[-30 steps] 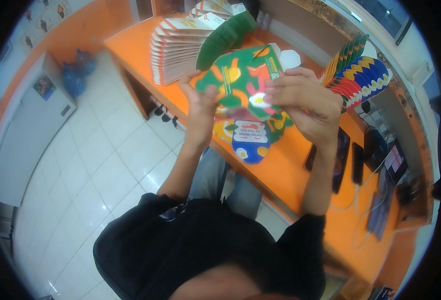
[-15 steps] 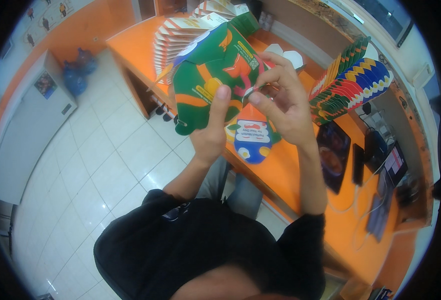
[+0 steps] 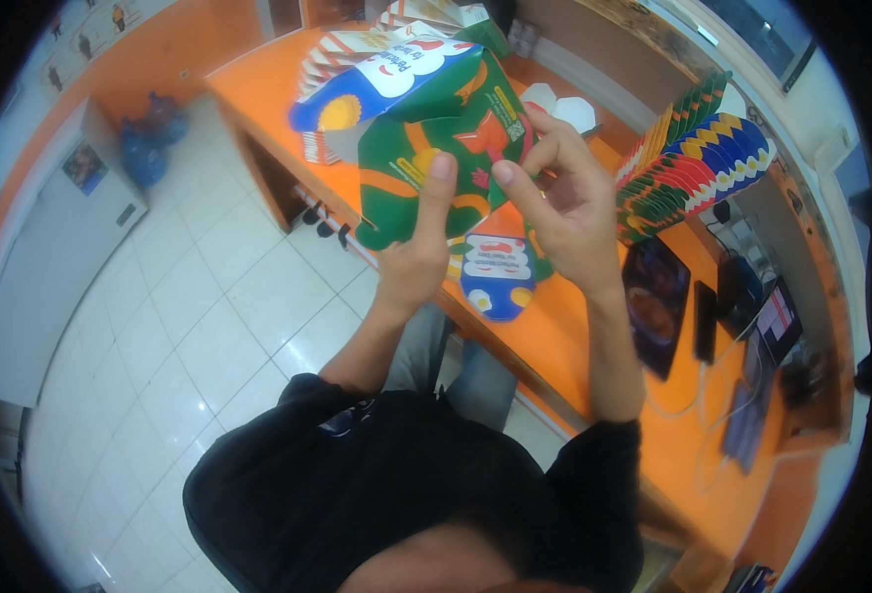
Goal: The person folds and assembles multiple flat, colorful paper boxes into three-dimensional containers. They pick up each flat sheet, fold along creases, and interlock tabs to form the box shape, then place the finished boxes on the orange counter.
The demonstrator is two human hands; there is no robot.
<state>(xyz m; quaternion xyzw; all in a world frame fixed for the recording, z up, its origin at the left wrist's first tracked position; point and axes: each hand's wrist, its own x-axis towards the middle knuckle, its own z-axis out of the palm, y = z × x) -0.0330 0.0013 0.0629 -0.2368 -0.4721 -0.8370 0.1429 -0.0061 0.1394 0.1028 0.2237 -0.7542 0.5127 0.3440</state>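
Observation:
Over the desk's near edge I hold a partly folded paperboard food carton (image 3: 388,135), green with orange and pink artwork. A blue-and-white flap sticks out at its upper left. My left hand (image 3: 418,242) is closed on the carton's lower edge, the thumb flat on the green panel and the fingers hidden behind. With thumb and forefinger, my right hand (image 3: 572,203) pinches the carton's right edge. Below the carton, another carton piece with a rounded blue end (image 3: 496,293) lies on the desk.
Folded cartons (image 3: 335,62) stand in a row at the back left. Flat carton blanks (image 3: 698,163) fan out on the right. A white open carton (image 3: 566,111) sits behind my right hand. A dark tablet-like panel (image 3: 653,308), cables and devices lie on the orange desk (image 3: 594,351).
The carton has turned, so its blue-and-white flap now swings out at the upper left. My right fingers have shifted from a lifted tab to flat against the right edge.

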